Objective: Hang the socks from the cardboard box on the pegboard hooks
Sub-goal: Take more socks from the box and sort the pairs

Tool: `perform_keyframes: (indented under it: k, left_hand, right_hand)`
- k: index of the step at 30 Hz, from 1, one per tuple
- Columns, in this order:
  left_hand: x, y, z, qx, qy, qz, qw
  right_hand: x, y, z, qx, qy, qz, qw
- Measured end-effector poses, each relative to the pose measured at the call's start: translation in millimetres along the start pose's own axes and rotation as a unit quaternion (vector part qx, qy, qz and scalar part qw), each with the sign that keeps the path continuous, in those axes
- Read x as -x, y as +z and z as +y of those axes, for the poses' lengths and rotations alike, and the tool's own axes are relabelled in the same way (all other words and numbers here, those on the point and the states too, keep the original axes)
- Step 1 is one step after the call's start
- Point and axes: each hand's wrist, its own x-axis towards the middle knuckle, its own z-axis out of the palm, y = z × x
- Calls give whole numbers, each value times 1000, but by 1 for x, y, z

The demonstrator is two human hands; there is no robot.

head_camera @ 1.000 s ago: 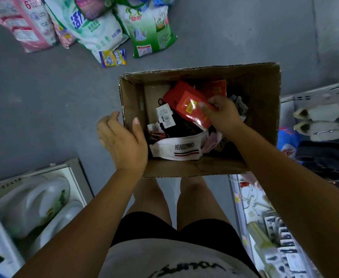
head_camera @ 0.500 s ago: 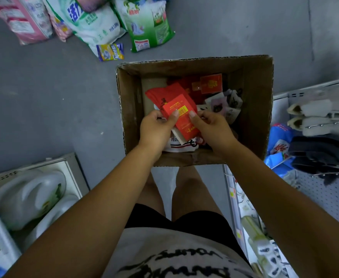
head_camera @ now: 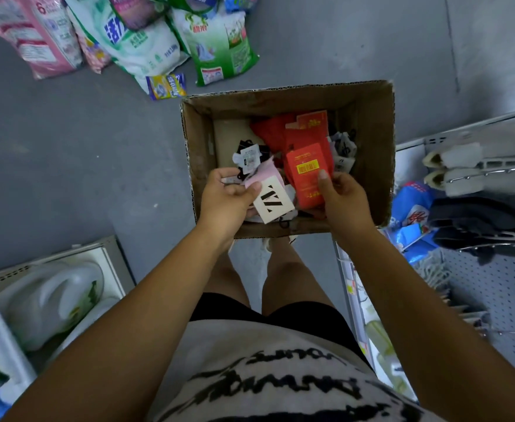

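Directly above the cardboard box (head_camera: 372, 141) on the grey floor (head_camera: 67, 153), the left hand (head_camera: 229, 196) pinched a pink sock pair (head_camera: 273, 200) with a cream card label between thumb and curled fingers. Just beside it, the right hand (head_camera: 344, 199) gripped a red sock pack (head_camera: 306, 175), thumb pressed on its face. Other socks (head_camera: 250, 155) lay loose in the box, and the pegboard (head_camera: 500, 287) stood to the right.
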Motion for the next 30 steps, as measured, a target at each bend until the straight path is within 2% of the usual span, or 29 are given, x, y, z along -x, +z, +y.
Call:
perform_keyframes:
  k: [3, 7, 10, 12, 18, 21, 24, 30]
  left_hand:
    - [12, -14, 11, -38, 36, -18, 998]
    - [29, -27, 29, -33, 71, -37, 996]
    - [45, -33, 48, -29, 107, -61, 992]
    - [58, -35, 61, -44, 141, -72, 986]
    - [101, -33, 103, -116, 260, -110, 952]
    - [129, -22, 119, -153, 314, -126, 928]
    - [156, -7, 125, -191, 361, -166, 898]
    - [221, 30, 122, -203, 396, -288, 848]
  right_hand:
    - [24, -10, -5, -15, -29, -1, 999]
    - [60, -19, -13, 20, -75, 2, 997]
    - [91, -23, -18, 9, -114, 40, 993]
    - [114, -25, -20, -37, -142, 83, 986]
    - [181, -32, -27, -225, -194, 207, 932]
    - [215, -37, -33, -300, -208, 239, 900]
    - [247, -45, -33, -341, -245, 267, 867]
    - [299, -72, -24, -353, -293, 318, 829]
